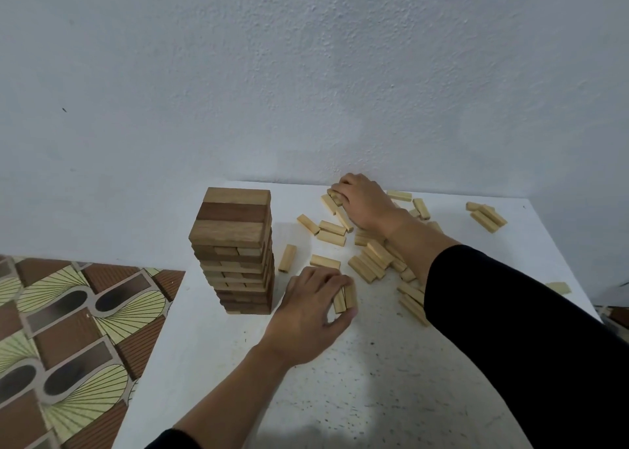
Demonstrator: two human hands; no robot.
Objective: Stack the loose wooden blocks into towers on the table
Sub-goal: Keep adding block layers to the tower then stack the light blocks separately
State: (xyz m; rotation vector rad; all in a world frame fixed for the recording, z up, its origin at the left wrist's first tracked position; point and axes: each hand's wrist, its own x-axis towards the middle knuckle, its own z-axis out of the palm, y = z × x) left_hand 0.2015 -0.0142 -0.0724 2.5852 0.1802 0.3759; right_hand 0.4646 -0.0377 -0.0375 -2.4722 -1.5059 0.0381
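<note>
Holding two blocks (345,299) in the left grip (309,309), long sides pointing away, just right of the tower (235,244) on the bench (374,363). Far back, clutching loose blocks (335,199) in the right grip (364,200).

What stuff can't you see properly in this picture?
- Head view: the right hand covers the far blocks, so its grip is unclear.
- The right sleeve hides part of the loose blocks.
- The back of the tower faces away.
- Fingers of the left hand may hide more than two held blocks.
</note>
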